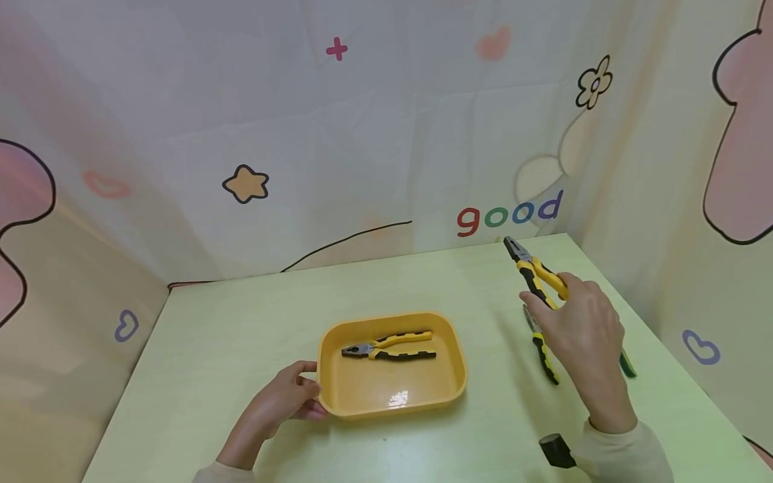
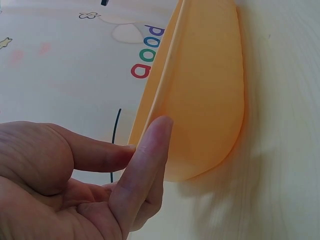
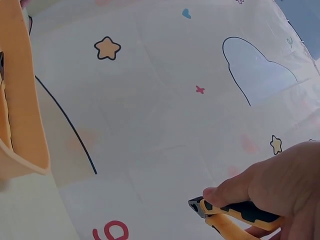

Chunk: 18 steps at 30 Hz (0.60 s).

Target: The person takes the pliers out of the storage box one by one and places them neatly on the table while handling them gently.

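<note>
In the head view my left hand pinches the left rim of a yellow-orange plastic tray, thumb against fingers; the left wrist view shows this grip on the tray wall closely. Inside the tray lies a pair of combination pliers with yellow and black handles, jaws to the left. My right hand holds a second pair of pliers by its yellow and black handles, raised above the table's right side, head pointing up and left. Below that hand another pair of pliers lies on the table, partly hidden.
A green-handled tool shows only its end beyond my right wrist. By the right sleeve is a black blocky thing, its kind unclear. The pale green table meets a printed curtain behind and at both sides.
</note>
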{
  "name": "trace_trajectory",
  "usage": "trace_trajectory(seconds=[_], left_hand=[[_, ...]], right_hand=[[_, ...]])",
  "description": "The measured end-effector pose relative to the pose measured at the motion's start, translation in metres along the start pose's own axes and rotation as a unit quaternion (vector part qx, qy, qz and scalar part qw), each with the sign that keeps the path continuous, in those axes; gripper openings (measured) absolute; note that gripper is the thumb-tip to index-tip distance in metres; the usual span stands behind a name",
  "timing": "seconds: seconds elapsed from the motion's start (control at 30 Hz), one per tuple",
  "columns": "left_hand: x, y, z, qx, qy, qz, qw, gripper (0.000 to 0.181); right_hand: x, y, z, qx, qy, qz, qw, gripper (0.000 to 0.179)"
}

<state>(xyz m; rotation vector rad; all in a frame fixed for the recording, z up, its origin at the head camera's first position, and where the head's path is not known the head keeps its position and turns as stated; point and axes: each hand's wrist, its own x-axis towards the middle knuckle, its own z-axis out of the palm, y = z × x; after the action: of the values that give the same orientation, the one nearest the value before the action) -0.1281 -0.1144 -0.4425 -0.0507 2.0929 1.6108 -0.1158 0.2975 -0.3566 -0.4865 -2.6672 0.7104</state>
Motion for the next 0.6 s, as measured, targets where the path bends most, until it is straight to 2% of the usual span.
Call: trace_trajectory(seconds=[0.6], left_hand=[[0.0015,-0.0019,0.0001,-0.004,0.003,-0.003,1.0000,0.052]], right_hand=[[-0.0005,-0.0007,0.0022,0.008,-0.008,0.016,0.9998,0.073]])
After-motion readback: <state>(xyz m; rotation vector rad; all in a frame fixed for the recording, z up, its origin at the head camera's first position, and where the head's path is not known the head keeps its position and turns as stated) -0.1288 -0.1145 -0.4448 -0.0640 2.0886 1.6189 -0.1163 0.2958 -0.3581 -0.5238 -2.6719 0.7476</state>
